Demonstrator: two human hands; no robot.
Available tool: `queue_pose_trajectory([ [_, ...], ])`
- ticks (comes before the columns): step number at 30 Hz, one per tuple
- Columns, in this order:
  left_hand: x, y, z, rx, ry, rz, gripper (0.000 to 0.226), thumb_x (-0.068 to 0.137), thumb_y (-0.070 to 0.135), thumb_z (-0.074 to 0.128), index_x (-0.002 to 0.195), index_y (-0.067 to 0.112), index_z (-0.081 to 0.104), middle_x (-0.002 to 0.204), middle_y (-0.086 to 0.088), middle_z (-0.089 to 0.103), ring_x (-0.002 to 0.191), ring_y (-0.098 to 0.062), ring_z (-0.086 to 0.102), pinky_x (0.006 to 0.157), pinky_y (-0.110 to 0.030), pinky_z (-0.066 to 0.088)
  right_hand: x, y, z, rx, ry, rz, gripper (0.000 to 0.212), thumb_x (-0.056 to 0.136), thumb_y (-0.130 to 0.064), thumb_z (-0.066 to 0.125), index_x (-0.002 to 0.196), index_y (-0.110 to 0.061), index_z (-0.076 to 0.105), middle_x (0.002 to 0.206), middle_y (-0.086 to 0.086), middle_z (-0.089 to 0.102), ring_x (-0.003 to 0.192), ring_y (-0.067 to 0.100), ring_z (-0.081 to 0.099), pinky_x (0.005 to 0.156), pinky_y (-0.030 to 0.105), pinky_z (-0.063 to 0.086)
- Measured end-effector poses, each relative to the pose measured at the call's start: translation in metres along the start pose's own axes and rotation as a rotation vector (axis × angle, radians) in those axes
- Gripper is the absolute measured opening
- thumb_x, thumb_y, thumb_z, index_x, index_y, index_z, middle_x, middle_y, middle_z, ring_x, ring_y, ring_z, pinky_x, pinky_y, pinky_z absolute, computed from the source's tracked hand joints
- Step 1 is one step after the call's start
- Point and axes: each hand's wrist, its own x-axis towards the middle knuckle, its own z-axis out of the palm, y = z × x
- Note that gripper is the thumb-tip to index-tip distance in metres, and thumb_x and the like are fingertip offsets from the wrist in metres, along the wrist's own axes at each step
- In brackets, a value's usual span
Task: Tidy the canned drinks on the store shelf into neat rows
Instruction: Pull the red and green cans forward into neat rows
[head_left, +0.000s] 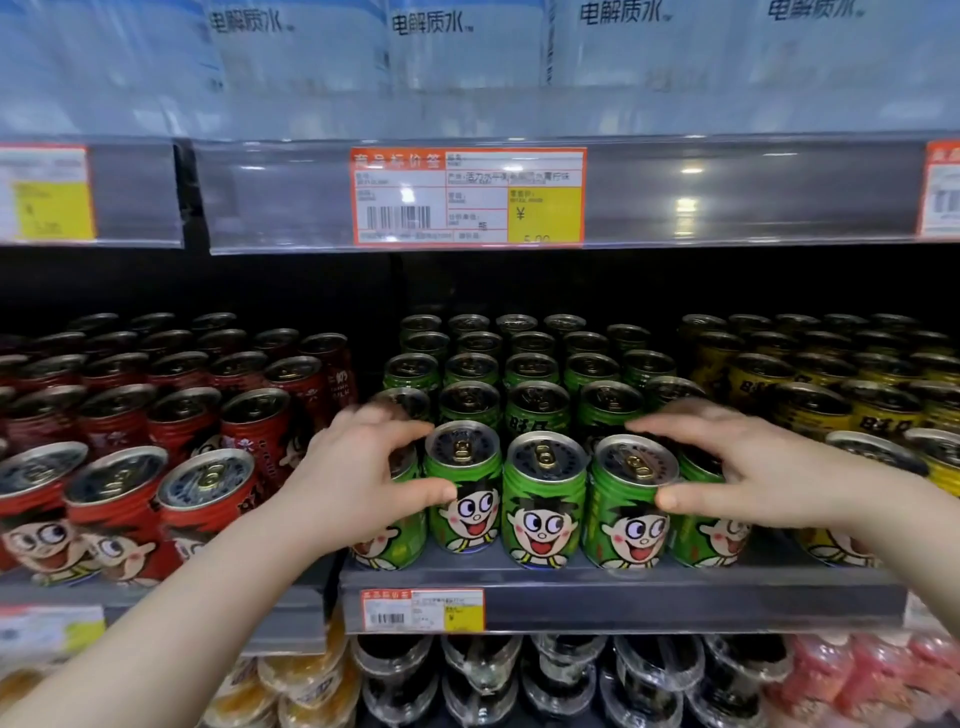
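Green ribbed metal cans (545, 499), round pull-tab lids (545, 457) | our left hand (353, 473) curls round left can (387, 545) | our right hand (753, 478) curls round right can (701, 540)

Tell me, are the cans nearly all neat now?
Nearly. Done: the red cans, yellow cans and back green cans stand in rows. In hand: the left hand and right hand grip the ends of the front green cans. Left: that front row looks slightly uneven and needs squaring up.
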Motion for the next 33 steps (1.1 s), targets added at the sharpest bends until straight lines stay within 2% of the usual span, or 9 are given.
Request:
queue_pose_trajectory([
  [1,-0.001,-0.001,-0.004,-0.074,-0.006,-0.012,0.091,0.054,0.083,0.051,0.131,0.033,0.047,0.123,0.003,0.048,0.119,-0.021,0.042,0.097,-0.033,0.039,0.001,-0.01,-0.002,-0.011,0.012,-0.025,0.088,0.051,-0.093,0.033,0.131,-0.06,0.018,0.145,-0.016,0.028,0.101,-0.027,0.033,0.089,0.003,0.033],
  [3,-0.001,0.0,-0.01,-0.14,0.0,-0.051,0.077,0.065,0.069,0.06,0.132,0.033,0.046,0.13,0.0,0.046,0.115,-0.027,0.049,0.096,-0.033,0.041,0.007,-0.034,-0.001,-0.026,0.041,-0.072,0.083,0.066,-0.078,0.046,0.139,-0.048,0.021,0.141,-0.018,0.028,0.083,-0.034,0.032,0.087,0.006,0.033],
  [6,0.002,0.014,-0.008,0.16,-0.05,-0.053,0.08,0.068,0.072,0.053,0.138,0.038,0.034,0.137,-0.001,0.043,0.125,-0.024,0.039,0.103,-0.037,0.032,0.025,-0.068,0.015,-0.128,0.092,-0.115,0.077,0.074,-0.072,0.045,0.141,-0.041,0.022,0.144,-0.013,0.032,0.121,-0.002,0.042,0.103,0.029,0.036],
  [8,0.005,0.024,-0.001,0.287,-0.074,-0.013,0.081,0.07,0.075,0.046,0.141,0.039,0.027,0.138,0.003,0.042,0.126,-0.022,0.035,0.101,-0.039,0.028,0.035,-0.076,0.022,-0.187,0.096,-0.105,0.077,0.076,-0.071,0.045,0.141,-0.039,0.021,0.144,-0.011,0.034,0.125,0.012,0.043,0.102,0.033,0.036],
  [17,0.006,0.017,0.0,0.232,-0.099,0.085,0.074,0.075,0.069,0.048,0.14,0.045,0.023,0.143,0.017,0.037,0.128,-0.014,0.032,0.1,-0.036,0.023,0.04,-0.063,0.014,-0.029,-0.05,-0.185,0.066,0.079,-0.052,0.061,0.135,-0.044,0.025,0.138,-0.019,0.033,0.107,0.0,0.041,0.093,0.019,0.037],
  [26,0.004,0.015,-0.003,0.207,-0.12,0.145,0.076,0.074,0.068,0.05,0.14,0.046,0.02,0.144,0.019,0.035,0.131,-0.01,0.027,0.102,-0.034,0.02,0.043,-0.058,0.019,-0.034,-0.01,-0.18,0.067,0.079,-0.052,0.061,0.135,-0.043,0.026,0.141,-0.014,0.033,0.12,0.008,0.043,0.1,0.027,0.039],
  [29,0.005,0.013,-0.01,0.144,-0.208,0.124,0.093,0.058,0.083,0.04,0.14,0.047,0.019,0.146,0.014,0.033,0.133,-0.012,0.027,0.106,-0.035,0.021,0.039,-0.047,0.009,0.053,-0.001,-0.176,0.066,0.076,-0.059,0.06,0.134,-0.043,0.033,0.137,-0.017,0.036,0.126,0.003,0.038,0.106,0.023,0.033],
  [31,0.005,0.009,-0.02,0.022,-0.213,0.101,0.096,0.056,0.081,0.05,0.14,0.045,0.021,0.146,0.009,0.033,0.122,-0.011,0.036,0.103,-0.029,0.029,0.029,-0.03,-0.008,0.155,0.071,-0.125,0.059,0.068,-0.073,0.051,0.121,-0.053,0.037,0.134,-0.02,0.038,0.125,0.001,0.04,0.1,0.015,0.037],
  [33,0.004,-0.001,-0.028,-0.028,-0.248,0.08,0.091,0.061,0.065,0.066,0.139,0.043,0.024,0.143,0.008,0.032,0.103,-0.007,0.037,0.089,-0.02,0.035,0.015,-0.01,-0.027,0.161,0.072,-0.027,0.06,0.054,-0.083,0.048,0.109,-0.061,0.036,0.133,-0.022,0.041,0.121,0.003,0.045,0.081,0.007,0.039],
])
